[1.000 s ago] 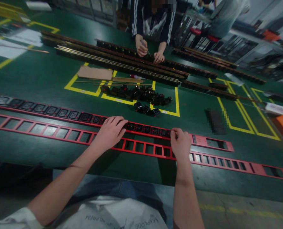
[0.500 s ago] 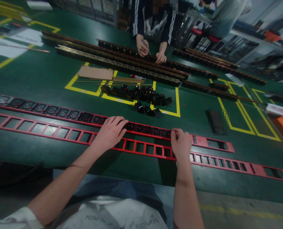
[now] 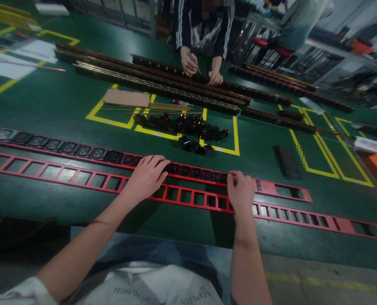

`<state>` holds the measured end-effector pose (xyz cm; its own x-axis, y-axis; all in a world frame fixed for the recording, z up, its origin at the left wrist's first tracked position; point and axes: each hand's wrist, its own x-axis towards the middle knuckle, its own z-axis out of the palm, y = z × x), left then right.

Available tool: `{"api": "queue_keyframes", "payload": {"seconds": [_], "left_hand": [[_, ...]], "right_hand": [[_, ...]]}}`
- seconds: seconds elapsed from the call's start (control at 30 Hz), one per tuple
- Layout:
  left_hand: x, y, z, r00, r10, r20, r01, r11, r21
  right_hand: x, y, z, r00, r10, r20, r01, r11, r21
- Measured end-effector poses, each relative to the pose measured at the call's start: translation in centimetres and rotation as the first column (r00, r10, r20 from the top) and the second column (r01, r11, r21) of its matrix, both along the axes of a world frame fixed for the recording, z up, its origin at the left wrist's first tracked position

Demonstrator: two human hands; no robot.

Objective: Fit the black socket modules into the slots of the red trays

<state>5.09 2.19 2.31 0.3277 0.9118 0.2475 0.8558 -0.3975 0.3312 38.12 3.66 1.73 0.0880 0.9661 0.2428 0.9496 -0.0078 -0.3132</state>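
A long red power strip panel [image 3: 266, 187] lies across the green table, with a row of black power sockets [image 3: 196, 172] seated in its openings. My left hand [image 3: 147, 174] rests over the strip, fingers curled onto its far edge and covering some sockets. At the right end of the row, my right hand [image 3: 241, 189] is closed, thumb and fingertips pinching a black socket that is mostly hidden. Nearer to me lies a second red panel [image 3: 343, 225], its cut-outs bare; my right wrist crosses above it.
Loose black sockets [image 3: 196, 146] lie in a pile beyond the strip. Behind them are cardboard [image 3: 126, 98], thin rods and long dark rails [image 3: 163, 84]. Across the table, a co-worker's hands [image 3: 202, 70] work on a rail with a slim tool. A dark blurred object [image 3: 285, 161] lies at right.
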Motion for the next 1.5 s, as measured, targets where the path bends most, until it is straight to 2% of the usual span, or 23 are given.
{"api": "queue_keyframes", "payload": {"seconds": [1.5], "left_hand": [[0.0, -0.05, -0.03, 1.0, 0.004, -0.026, -0.004, 1.0, 0.012]], "right_hand": [[-0.06, -0.08, 0.08, 0.999, -0.01, -0.031, 0.011, 1.0, 0.008]]}}
